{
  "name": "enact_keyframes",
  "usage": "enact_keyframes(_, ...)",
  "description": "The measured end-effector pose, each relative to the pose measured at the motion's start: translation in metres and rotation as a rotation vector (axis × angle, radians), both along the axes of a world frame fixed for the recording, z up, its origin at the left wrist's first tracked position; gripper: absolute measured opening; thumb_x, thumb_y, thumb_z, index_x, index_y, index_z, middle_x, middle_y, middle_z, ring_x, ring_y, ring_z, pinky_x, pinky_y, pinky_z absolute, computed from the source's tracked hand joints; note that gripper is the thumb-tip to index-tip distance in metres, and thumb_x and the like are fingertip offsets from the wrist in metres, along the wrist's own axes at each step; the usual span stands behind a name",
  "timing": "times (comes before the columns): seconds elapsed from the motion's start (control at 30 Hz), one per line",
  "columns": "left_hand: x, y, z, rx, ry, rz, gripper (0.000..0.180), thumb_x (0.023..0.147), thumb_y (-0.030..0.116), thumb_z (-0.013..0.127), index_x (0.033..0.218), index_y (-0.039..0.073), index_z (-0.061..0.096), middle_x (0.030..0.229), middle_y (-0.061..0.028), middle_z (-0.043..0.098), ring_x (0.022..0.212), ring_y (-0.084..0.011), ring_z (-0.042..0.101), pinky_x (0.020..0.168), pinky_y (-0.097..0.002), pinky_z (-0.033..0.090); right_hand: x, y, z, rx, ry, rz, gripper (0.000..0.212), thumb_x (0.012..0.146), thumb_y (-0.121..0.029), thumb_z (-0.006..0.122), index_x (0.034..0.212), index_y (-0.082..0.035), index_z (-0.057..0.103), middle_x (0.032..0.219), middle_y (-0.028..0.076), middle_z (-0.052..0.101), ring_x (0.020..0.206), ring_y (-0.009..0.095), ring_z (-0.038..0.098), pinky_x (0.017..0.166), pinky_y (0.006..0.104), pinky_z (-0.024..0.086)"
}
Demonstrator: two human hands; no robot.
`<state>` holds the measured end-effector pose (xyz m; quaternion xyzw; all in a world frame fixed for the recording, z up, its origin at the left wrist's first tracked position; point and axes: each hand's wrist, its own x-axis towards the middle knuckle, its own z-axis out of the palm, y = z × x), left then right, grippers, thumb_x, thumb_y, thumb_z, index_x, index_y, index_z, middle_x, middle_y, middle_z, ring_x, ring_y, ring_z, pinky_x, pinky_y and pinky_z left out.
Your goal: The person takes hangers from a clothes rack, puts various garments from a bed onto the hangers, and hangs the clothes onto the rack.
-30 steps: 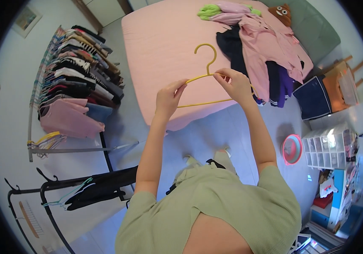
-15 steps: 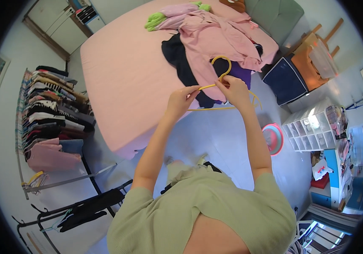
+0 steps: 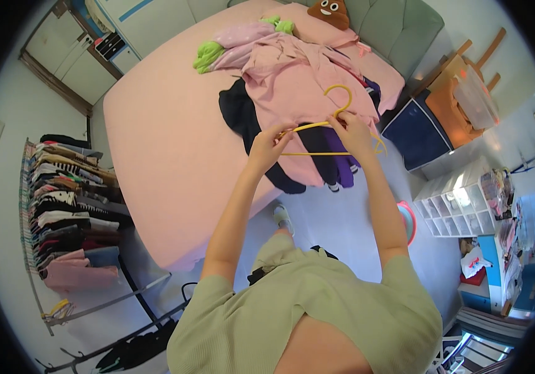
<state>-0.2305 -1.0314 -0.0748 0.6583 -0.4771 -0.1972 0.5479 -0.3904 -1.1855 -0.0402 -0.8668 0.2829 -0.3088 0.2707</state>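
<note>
A yellow clothes hanger (image 3: 313, 126) is stretched between my hands in front of the bed, its hook pointing up and away from me. My left hand (image 3: 270, 144) pinches its left shoulder end. My right hand (image 3: 351, 134) grips it close to the base of the hook. Behind the hanger, a pink long-sleeved garment (image 3: 298, 68) lies spread on the bed, one sleeve hanging over the edge. Dark trousers (image 3: 237, 112) and a purple garment (image 3: 344, 167) show from under it. The hanger touches none of them that I can see for certain.
The bed (image 3: 155, 124) has pink sheets, a green-and-lilac bundle (image 3: 236, 42) and a brown plush cushion (image 3: 330, 14). A full clothes rack (image 3: 74, 212) stands left. At right are a blue box (image 3: 418, 128), a pink-rimmed basin (image 3: 408, 221) and white drawers (image 3: 451, 206).
I have stepped closer to the bed, so the bed and clothes sit nearer under my hands. The hanger stays in both hands and now overlaps the garments in view.
</note>
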Motion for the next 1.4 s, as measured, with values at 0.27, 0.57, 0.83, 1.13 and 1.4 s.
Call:
enact_keyframes(0.27,0.116,-0.08,-0.018,-0.06,0.035,0.158,0.018,0.088,0.01,0.053,0.102,0.005,0.064,0.08,-0.0061,0.064,0.07,-0.0116,0.058,0.064,-0.0238,0.045,0.101,-0.096,0.008,0.048,0.069,-0.067,0.03,0.083,-0.031,0.059,0.079,-0.001,0.063,0.069,0.016,0.06,0.062,0.028,0.06,0.056,0.0352,0.043)
enact_keyframes(0.57,0.227,-0.123,-0.087,0.09,0.0,0.435,0.024,0.085,0.007,0.054,0.108,0.008,0.06,0.094,-0.0069,0.06,0.079,-0.0152,0.058,0.072,-0.0273,0.047,0.182,-0.202,-0.015,-0.013,-0.085,-0.076,0.029,0.084,-0.03,0.058,0.082,-0.001,0.063,0.072,0.016,0.062,0.067,0.03,0.061,0.059,0.0361,0.045)
enact_keyframes(0.83,0.264,-0.181,-0.105,0.317,-0.214,0.551,0.048,0.076,0.001,0.058,0.12,0.018,0.053,0.113,-0.0086,0.048,0.079,-0.0183,0.057,0.071,-0.0292,0.049,0.274,-0.3,-0.03,-0.098,0.088,0.036,0.029,0.084,-0.029,0.058,0.08,-0.001,0.063,0.072,0.016,0.061,0.066,0.031,0.061,0.059,0.0387,0.045)
enact_keyframes(1.13,0.304,-0.245,-0.139,0.677,-0.489,0.694,0.031,0.078,0.015,0.061,0.109,0.018,0.059,0.087,-0.0082,0.057,0.078,-0.0271,0.06,0.061,-0.0395,0.048,0.417,-0.381,-0.08,-0.3,0.162,0.372,0.024,0.081,-0.029,0.058,0.074,-0.007,0.065,0.064,0.013,0.06,0.061,0.029,0.06,0.057,0.0404,0.046)
enact_keyframes(1.4,0.318,-0.322,-0.09,0.116,-0.425,0.648,0.018,0.077,0.003,0.058,0.095,0.005,0.062,0.095,-0.0111,0.062,0.093,-0.0283,0.057,0.08,-0.0356,0.045,0.533,-0.371,-0.159,-0.056,0.319,0.98,0.028,0.084,-0.03,0.055,0.087,-0.004,0.064,0.073,0.016,0.061,0.067,0.029,0.06,0.062,0.039,0.045)
